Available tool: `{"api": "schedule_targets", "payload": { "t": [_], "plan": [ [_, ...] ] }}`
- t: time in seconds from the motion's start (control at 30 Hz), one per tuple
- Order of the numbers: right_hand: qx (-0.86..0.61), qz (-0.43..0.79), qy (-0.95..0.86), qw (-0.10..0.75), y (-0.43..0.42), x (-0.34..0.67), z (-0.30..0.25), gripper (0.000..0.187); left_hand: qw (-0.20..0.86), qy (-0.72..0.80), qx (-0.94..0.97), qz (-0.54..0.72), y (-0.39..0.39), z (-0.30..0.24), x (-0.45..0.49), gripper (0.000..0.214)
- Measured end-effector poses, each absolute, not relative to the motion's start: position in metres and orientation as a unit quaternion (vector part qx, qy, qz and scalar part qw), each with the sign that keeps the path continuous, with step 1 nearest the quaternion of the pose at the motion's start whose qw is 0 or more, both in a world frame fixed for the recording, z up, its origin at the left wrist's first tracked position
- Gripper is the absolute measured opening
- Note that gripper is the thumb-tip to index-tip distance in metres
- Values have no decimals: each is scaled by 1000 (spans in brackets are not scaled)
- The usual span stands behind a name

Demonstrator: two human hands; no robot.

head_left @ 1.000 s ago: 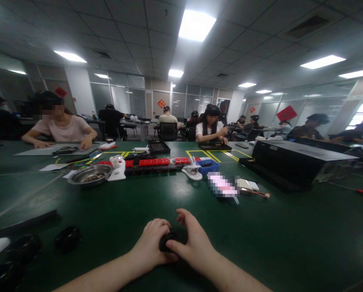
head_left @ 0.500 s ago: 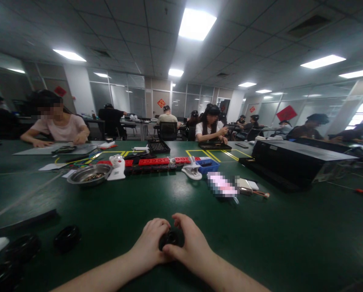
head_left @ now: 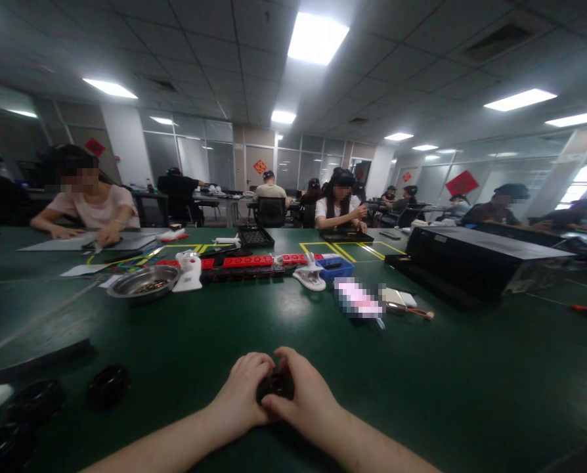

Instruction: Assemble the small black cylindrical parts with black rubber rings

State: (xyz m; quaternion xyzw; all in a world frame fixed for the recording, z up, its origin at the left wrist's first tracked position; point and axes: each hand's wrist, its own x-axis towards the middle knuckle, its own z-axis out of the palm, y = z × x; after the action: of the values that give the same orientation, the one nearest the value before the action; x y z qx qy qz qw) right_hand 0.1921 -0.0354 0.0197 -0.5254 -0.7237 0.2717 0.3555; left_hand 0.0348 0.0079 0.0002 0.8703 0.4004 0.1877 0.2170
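Note:
Close to the table's front edge, my left hand and my right hand are both curled round a small, dark, round part. It looks black with a hollow middle, but my fingers cover most of it, so its exact kind does not show. On the left lie several glossy black rings, one of them a separate black ring. A long black strip lies behind them.
A metal bowl of small parts stands left of centre. Behind are red power strips, a white clamp, a blue tray and a pouch. A big black case stands right. Co-workers sit across the table.
My hands keep their hold on the dark round part, with barely any shift. At the far left, a co-worker's hand has moved left and down over their work. The view has drifted slightly.

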Motion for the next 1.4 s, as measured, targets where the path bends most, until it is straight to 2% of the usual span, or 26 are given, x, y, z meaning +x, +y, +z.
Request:
{"api": "schedule_targets", "payload": {
  "t": [0.13,0.27,0.47,0.63,0.73,0.83,0.93,1.0,1.1,1.23,1.33,1.4],
  "plan": [
    [-456,289,-764,354,-37,196,25,48,208,400,871,194,9,-2,34,44],
    [-446,286,-758,381,-37,203,28,55,215,390,874,194,9,0,35,45],
    [-449,271,-787,325,-39,198,25,62,216,398,871,191,8,1,34,47],
    [-521,253,-736,350,-38,196,26,79,218,389,875,187,8,3,34,44],
    [-540,251,-727,342,-37,196,26,66,213,392,874,191,8,1,34,41],
    [-486,260,-763,337,-38,196,27,52,210,391,875,193,10,-4,34,45],
    [-437,260,-787,350,-40,200,27,62,210,389,875,198,10,-5,34,45],
    [-453,249,-771,371,-39,202,26,67,210,391,874,197,10,-3,34,42],
    [-508,235,-730,392,-36,203,24,61,212,396,874,188,9,0,34,44],
    [-549,236,-720,352,-34,197,22,60,209,399,873,185,10,-1,35,42],
    [-504,254,-756,332,-36,195,24,51,213,396,874,183,10,-3,35,43],
    [-460,267,-778,334,-38,196,26,54,216,395,874,184,11,-3,34,45]
  ]
}}
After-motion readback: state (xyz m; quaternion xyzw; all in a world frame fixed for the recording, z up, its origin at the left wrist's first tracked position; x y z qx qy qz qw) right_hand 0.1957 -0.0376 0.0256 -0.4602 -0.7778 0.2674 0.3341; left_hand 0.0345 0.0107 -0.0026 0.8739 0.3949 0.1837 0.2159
